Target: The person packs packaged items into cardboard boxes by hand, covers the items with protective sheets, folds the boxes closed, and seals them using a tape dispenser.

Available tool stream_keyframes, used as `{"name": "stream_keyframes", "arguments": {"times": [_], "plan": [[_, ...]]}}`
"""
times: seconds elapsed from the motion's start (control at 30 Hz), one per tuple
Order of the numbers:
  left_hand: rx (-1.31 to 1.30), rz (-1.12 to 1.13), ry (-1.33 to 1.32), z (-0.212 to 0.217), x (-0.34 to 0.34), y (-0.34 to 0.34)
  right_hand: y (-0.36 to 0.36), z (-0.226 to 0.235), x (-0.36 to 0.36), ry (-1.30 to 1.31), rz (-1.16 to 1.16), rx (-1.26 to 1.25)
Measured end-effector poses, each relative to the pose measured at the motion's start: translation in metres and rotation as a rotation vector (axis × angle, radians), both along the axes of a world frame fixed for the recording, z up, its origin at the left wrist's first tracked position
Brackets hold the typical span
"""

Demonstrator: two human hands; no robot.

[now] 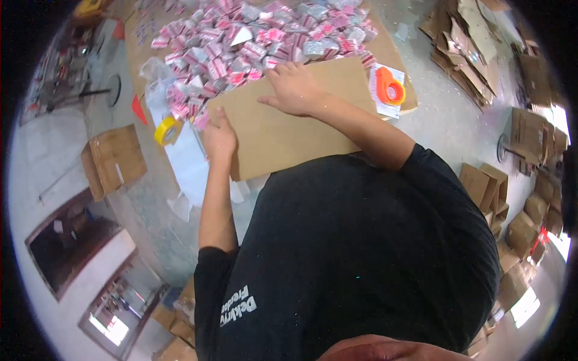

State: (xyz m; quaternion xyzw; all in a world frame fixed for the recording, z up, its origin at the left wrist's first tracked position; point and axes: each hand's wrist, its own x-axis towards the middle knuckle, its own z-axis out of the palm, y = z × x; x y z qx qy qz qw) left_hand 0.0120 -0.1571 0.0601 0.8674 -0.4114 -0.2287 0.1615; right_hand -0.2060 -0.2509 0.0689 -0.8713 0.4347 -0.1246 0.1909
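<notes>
A wide brown cardboard box [289,141] lies closed side up at the near edge of the table, right against my body. At its left end, my left hand [220,137] grips the edge, thumb up and the other fingers partly hidden. Across the top reaches my right hand [295,89], lying flat with fingers spread toward the box's far edge. Beyond the box is a large heap of small pink-and-silver wrapped packets [241,51]. An orange tape dispenser [390,87] rests to the right of the box. A yellow tape roll [168,130] sits left of my left hand.
White plastic sheeting [185,165] hangs off the table's left side. On the floor at left stands a cardboard box [115,159]. Flattened cardboard [466,51] is piled at the far right, and several cartons [484,186] stand at right.
</notes>
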Motion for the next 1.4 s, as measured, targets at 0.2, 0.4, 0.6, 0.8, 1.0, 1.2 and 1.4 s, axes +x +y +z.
{"name": "stream_keyframes", "arguments": {"times": [0.2,0.4,0.6,0.8,1.0,1.2,1.4], "plan": [[-0.111,0.05,-0.051,-0.003,0.0,0.017,-0.048,0.002,-0.126,-0.19,-0.772,0.403],[-0.074,-0.009,-0.023,-0.01,0.005,0.009,-0.032,-0.183,-0.246,0.489,-0.809,0.54],[-0.114,-0.015,-0.056,-0.01,0.003,0.005,-0.015,-0.229,-0.283,0.23,-0.843,0.345],[-0.092,0.055,-0.07,-0.033,0.028,0.018,-0.011,-0.131,-0.287,-0.859,-0.965,0.708],[-0.04,0.084,-0.066,-0.012,-0.008,0.015,-0.042,0.025,-0.241,-1.356,-0.187,0.872],[-0.074,0.126,-0.03,-0.01,-0.005,0.01,-0.012,0.058,-0.069,-0.876,0.268,1.122],[-0.261,0.166,0.037,-0.022,0.005,0.031,0.005,0.004,-0.027,-0.591,0.545,1.004]]}}
